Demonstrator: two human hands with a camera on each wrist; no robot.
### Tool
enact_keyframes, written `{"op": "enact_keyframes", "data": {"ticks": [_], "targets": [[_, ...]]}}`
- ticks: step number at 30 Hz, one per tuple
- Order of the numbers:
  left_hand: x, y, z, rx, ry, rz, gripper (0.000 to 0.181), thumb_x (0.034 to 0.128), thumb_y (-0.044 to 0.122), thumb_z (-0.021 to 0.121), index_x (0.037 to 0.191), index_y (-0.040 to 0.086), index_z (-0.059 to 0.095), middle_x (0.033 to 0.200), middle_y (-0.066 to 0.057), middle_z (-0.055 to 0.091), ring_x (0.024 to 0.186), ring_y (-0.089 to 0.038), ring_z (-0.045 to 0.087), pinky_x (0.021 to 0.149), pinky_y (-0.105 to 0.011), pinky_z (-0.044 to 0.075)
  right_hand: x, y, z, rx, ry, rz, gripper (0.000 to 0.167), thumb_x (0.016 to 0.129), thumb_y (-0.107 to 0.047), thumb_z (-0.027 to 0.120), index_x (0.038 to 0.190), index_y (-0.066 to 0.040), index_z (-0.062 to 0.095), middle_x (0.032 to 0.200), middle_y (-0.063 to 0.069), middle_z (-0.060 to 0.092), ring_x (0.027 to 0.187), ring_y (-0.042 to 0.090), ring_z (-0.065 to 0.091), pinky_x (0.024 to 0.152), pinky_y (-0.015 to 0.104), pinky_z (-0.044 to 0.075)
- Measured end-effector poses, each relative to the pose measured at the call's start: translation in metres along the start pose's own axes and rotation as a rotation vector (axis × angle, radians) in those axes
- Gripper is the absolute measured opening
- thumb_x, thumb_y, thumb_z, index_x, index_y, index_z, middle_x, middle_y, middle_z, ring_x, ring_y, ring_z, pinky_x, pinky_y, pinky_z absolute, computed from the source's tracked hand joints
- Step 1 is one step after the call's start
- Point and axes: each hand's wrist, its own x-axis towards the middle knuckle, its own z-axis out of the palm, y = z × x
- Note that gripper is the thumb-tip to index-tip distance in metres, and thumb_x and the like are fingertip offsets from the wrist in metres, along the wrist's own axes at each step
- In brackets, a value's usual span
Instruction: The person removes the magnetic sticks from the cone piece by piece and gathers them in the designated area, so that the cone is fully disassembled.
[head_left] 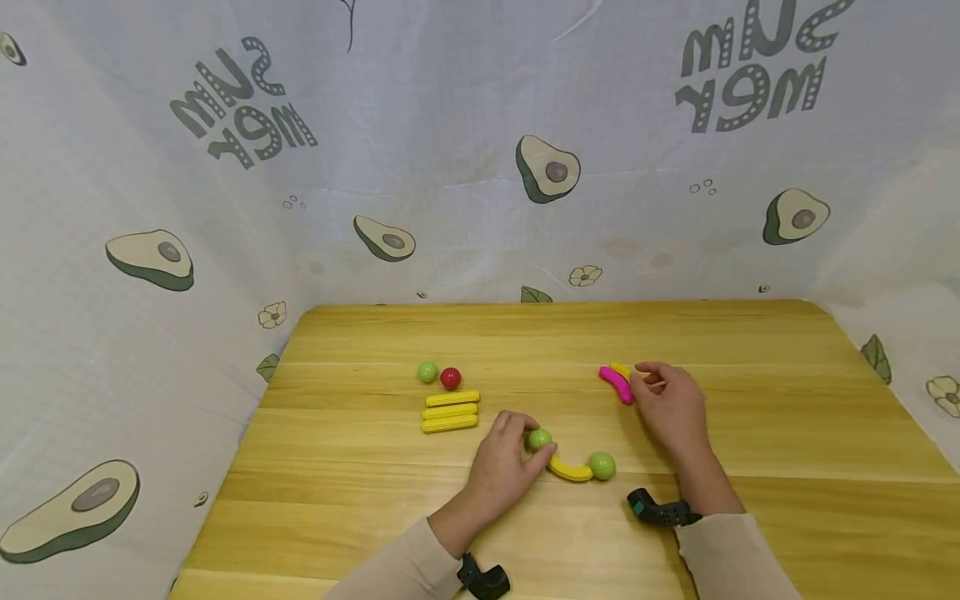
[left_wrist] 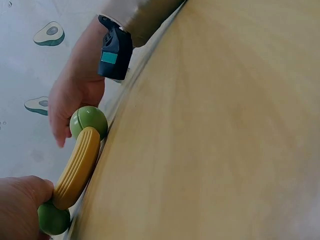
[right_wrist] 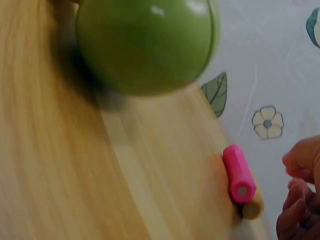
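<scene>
My left hand [head_left: 498, 462] pinches a green ball [head_left: 539, 440] between thumb and fingers. That ball sits at one end of a ridged, curved yellow stick [head_left: 572, 472], and a second green ball [head_left: 602, 466] is at the other end. In the left wrist view, the stick [left_wrist: 77, 170] reaches from ball to ball. My right hand [head_left: 672, 408] is beside a curved pink stick [head_left: 617, 385] and a curved yellow stick [head_left: 619, 367], which lie side by side. The right wrist view shows a gap between the loosely bent fingers [right_wrist: 295, 212] and the pink stick [right_wrist: 240, 175].
To the left on the wooden table [head_left: 337, 492] lie several straight yellow sticks [head_left: 450, 411] in a row. Behind them are a green ball [head_left: 427, 372] and a red ball [head_left: 451, 378]. A printed cloth [head_left: 465, 167] hangs at the table's back edge.
</scene>
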Motion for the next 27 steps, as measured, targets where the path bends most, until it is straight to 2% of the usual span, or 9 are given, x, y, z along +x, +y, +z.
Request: {"op": "enact_keyframes", "data": {"ticks": [4,6,9,12,15,17,19,24,27], "targets": [[0.000,0.001,0.000,-0.017,0.002,-0.025,0.030,0.0973,0.036,0.071,0.116,0.013,0.065,0.111,-0.002,0.057,0.092,-0.010,0.061,0.082,-0.023,0.054,-0.005,-0.013,0.002,-0.014,-0.043,-0.193,0.022,0.097,-0.018,0.069,0.113,-0.002,0.073,0.096,0.013,0.066,0.081,0.022,0.058,0.067,0.025,0.046],[0.000,0.001,-0.001,-0.024,0.002,-0.037,0.030,0.0981,0.036,0.070,0.119,0.013,0.067,0.110,-0.002,0.055,0.091,-0.009,0.060,0.081,-0.023,0.054,-0.008,-0.020,0.003,-0.005,-0.136,-0.258,0.016,0.095,-0.015,0.071,0.107,-0.004,0.073,0.091,0.009,0.067,0.079,0.019,0.056,0.066,0.023,0.047],[0.000,0.001,-0.001,-0.029,0.002,-0.046,0.030,0.0989,0.035,0.068,0.121,0.014,0.067,0.111,-0.002,0.053,0.090,-0.009,0.059,0.081,-0.023,0.054,-0.014,-0.029,0.003,0.011,-0.390,-0.290,0.011,0.095,-0.015,0.071,0.102,-0.008,0.073,0.088,0.003,0.066,0.080,0.015,0.056,0.069,0.022,0.049],[0.001,0.000,0.000,-0.022,0.014,-0.042,0.029,0.0987,0.034,0.069,0.119,0.013,0.066,0.112,-0.003,0.056,0.091,-0.010,0.060,0.083,-0.024,0.054,-0.020,-0.037,0.003,0.037,-0.682,-0.252,0.011,0.095,-0.022,0.073,0.100,-0.012,0.072,0.089,-0.001,0.066,0.081,0.014,0.057,0.071,0.024,0.049],[0.002,0.000,-0.001,-0.016,0.020,-0.040,0.028,0.0978,0.033,0.070,0.115,0.012,0.063,0.111,-0.003,0.061,0.093,-0.011,0.062,0.083,-0.025,0.055,-0.027,-0.042,0.006,0.061,-0.864,-0.217,0.015,0.091,-0.026,0.077,0.097,-0.013,0.072,0.087,-0.001,0.067,0.079,0.015,0.057,0.068,0.026,0.048],[0.003,-0.001,-0.004,-0.012,0.002,-0.037,0.029,0.0976,0.033,0.071,0.115,0.012,0.063,0.110,-0.004,0.063,0.094,-0.011,0.062,0.083,-0.025,0.055,-0.031,-0.046,0.008,0.059,-0.909,-0.223,0.017,0.087,-0.026,0.081,0.094,-0.014,0.072,0.084,-0.001,0.065,0.077,0.017,0.055,0.065,0.027,0.046],[0.005,-0.002,-0.008,-0.007,-0.050,-0.026,0.031,0.0984,0.035,0.069,0.119,0.011,0.064,0.112,-0.004,0.064,0.094,-0.010,0.062,0.083,-0.024,0.055,-0.034,-0.048,0.009,0.045,-0.918,-0.227,0.019,0.083,-0.027,0.084,0.092,-0.014,0.072,0.083,-0.001,0.064,0.076,0.017,0.054,0.063,0.027,0.045],[0.013,-0.009,-0.023,-0.043,-0.268,0.000,0.039,0.1012,0.033,0.065,0.134,0.012,0.063,0.121,-0.005,0.063,0.083,-0.001,0.055,0.075,-0.016,0.049,-0.035,-0.049,0.009,0.005,-0.906,-0.235,0.018,0.081,-0.028,0.086,0.087,-0.018,0.073,0.083,-0.002,0.064,0.075,0.015,0.053,0.063,0.026,0.044],[0.016,-0.012,-0.031,-0.078,-0.366,-0.005,0.039,0.1018,0.030,0.065,0.137,0.014,0.061,0.118,-0.003,0.063,0.077,0.001,0.050,0.070,-0.015,0.046,-0.034,-0.048,0.008,-0.007,-0.903,-0.248,0.015,0.081,-0.028,0.086,0.084,-0.020,0.075,0.086,-0.004,0.066,0.078,0.015,0.053,0.065,0.026,0.045]]}}
